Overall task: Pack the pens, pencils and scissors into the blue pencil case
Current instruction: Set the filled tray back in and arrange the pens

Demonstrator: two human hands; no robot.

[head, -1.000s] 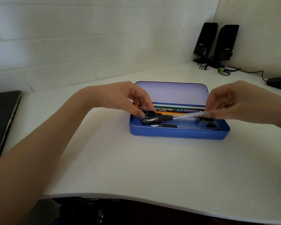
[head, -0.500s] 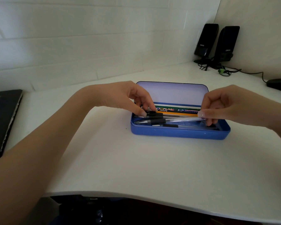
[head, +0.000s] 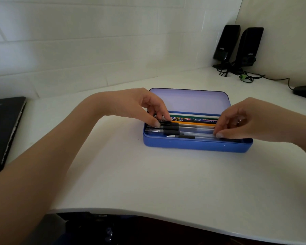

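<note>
Case: blue pencil case (head: 198, 145), lid (head: 189, 100) swung open and leaning back toward the wall, tray flat on the white desk (head: 148, 183).
Contents: pens (head: 189, 133) with black grips and clear barrels lying lengthwise in the tray; behind them an orange pencil (head: 194, 124) and a green patterned pencil (head: 193, 119) along the far wall of the tray.
Scissors: not made out anywhere.
Left hand (head: 140, 105): over the left end of the tray, fingers curled down — thumb and fingertips pinching the black end of a pen.
Right hand (head: 249, 121): over the right end of the tray, fingers curled, fingertips down on the clear barrels; a true grip or only pressing, cannot tell.
Desk, left edge: black notebook (head: 5, 128) lying flat.
Desk, far right corner: two black speakers (head: 238, 48) upright with cables — a dark object (head: 305, 91) just beside, cut off by the frame.
</note>
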